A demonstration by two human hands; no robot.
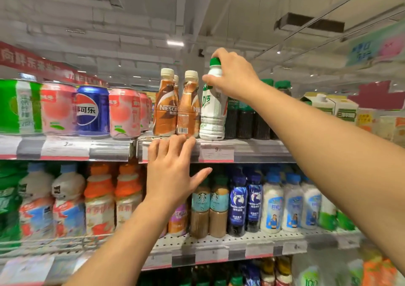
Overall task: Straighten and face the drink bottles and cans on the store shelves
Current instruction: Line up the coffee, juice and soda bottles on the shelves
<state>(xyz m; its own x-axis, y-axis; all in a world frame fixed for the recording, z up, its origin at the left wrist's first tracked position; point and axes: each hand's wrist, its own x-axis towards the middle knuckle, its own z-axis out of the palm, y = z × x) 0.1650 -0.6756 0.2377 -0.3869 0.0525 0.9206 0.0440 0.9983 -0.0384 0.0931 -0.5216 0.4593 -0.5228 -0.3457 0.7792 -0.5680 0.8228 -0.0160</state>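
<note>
The right hand (pixel 234 75) grips the white bottle (pixel 213 108) by its neck on the top shelf (pixel 252 149), likely to turn its label forward; the left hand (pixel 171 169), fingers spread, rests on the shelf edge, probably for steadiness

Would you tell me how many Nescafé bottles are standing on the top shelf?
3 show: one at the front left, one turned barcode-out beside the white bottle that the right hand grips, and one cap behind them. More may be hidden.
</note>
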